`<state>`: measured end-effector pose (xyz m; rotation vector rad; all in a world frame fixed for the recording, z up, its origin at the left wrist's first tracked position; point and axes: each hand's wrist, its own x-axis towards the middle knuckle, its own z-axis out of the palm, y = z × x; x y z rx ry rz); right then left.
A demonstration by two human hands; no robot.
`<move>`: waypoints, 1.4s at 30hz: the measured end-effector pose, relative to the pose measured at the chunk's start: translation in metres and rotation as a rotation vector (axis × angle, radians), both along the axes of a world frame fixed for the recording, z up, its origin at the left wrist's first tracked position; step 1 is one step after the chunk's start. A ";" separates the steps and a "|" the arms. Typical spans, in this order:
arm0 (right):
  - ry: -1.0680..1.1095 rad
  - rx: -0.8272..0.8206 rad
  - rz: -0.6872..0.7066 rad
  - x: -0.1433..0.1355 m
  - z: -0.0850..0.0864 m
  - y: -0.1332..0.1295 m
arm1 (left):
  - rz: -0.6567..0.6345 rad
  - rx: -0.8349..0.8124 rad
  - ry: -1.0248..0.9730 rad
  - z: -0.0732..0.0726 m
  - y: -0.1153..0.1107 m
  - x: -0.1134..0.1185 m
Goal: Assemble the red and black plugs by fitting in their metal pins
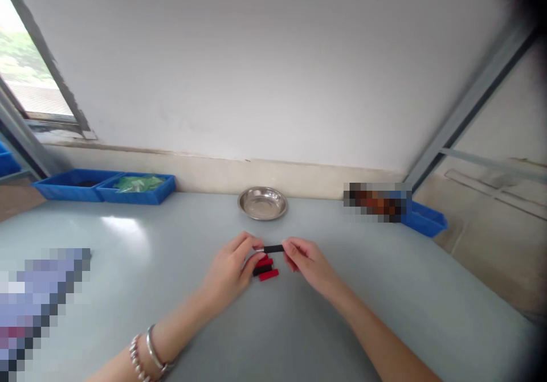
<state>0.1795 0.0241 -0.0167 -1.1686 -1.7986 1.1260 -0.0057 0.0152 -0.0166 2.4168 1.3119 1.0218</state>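
Note:
Between my two hands is a slim black rod with a silver tip (273, 249), held roughly level above the table. The fingers of my left hand (237, 262) are closed at its silver end, while my right hand (305, 259) pinches the black end. Just below lie several short red pieces (269, 275) and a black piece (262, 270), close together on the table (273, 331) beside my left fingertips. My left hand partly covers this small group. What kind of part these are is too small to tell.
A round shallow metal dish (262, 204) stands at the back by the wall. Blue trays (128, 195) sit at the back left, one holding green plastic packets (140, 184). Another blue tray (423, 218) is at the back right. Blurred-out items lie left and right.

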 end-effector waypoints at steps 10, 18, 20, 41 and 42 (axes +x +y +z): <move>0.013 0.044 -0.024 0.001 0.002 0.000 | -0.014 0.022 0.158 0.008 -0.002 0.001; -0.041 0.168 -0.020 0.002 0.007 -0.004 | -0.049 -0.021 0.181 0.005 -0.001 -0.001; -0.055 0.208 -0.011 0.002 0.008 -0.004 | -0.051 -0.042 0.164 0.004 -0.001 -0.001; -0.112 0.236 -0.022 0.001 0.009 -0.007 | 0.019 -0.138 0.035 0.010 0.000 0.000; -0.094 0.221 -0.023 0.001 0.009 -0.007 | 0.018 -0.123 0.048 0.010 0.000 0.000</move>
